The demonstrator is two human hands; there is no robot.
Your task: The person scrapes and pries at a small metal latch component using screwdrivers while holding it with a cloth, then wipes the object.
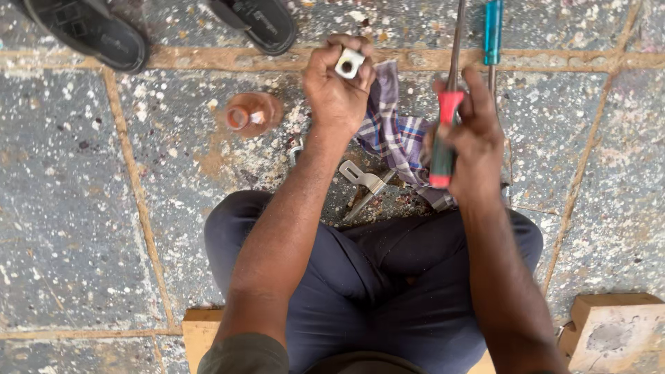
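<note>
My left hand (pixel 337 90) is raised over the stone floor and pinches a small silver metal block with a round hole (pixel 349 63) between thumb and fingers. My right hand (pixel 471 149) grips the red-and-green handle of a screwdriver (pixel 445 131), whose long shaft points up and away. The two hands are apart, about a hand's width from each other. Below them lies a checked cloth (pixel 392 131) and a flat grey metal bracket (pixel 364 176) on the floor.
A second screwdriver with a blue handle (pixel 492 31) lies on the floor at top right. A small orange-brown bottle (pixel 249 114) stands to the left. Two black sandals (pixel 90 31) rest at the top. A wooden block (pixel 613 332) sits at the lower right.
</note>
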